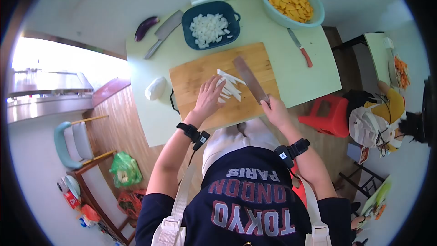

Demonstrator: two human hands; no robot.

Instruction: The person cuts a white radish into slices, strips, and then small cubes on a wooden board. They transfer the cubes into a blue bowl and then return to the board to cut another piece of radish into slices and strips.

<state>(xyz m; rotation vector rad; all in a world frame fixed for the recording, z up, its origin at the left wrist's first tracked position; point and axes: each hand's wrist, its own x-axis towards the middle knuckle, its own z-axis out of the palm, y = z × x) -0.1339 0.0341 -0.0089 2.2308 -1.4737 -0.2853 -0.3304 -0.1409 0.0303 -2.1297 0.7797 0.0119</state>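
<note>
My right hand (274,109) grips the handle of a cleaver (251,79), its broad blade angled up and left over the wooden cutting board (255,57). White vegetable strips (231,89) lie on the board just left of the blade. My left hand (210,94) rests at the left side of these strips, fingers stretched out, with the fingertips over some of them. Beyond the board sits a dark blue basin (185,29) holding white diced pieces (209,28).
An eggplant (145,28) and a second cleaver (167,27) lie at the back left. A white lump (155,88) sits left of the board. At the right are a bowl (318,18) of orange slices and a red-handled knife (300,49). Another person sits near a red stool (325,115).
</note>
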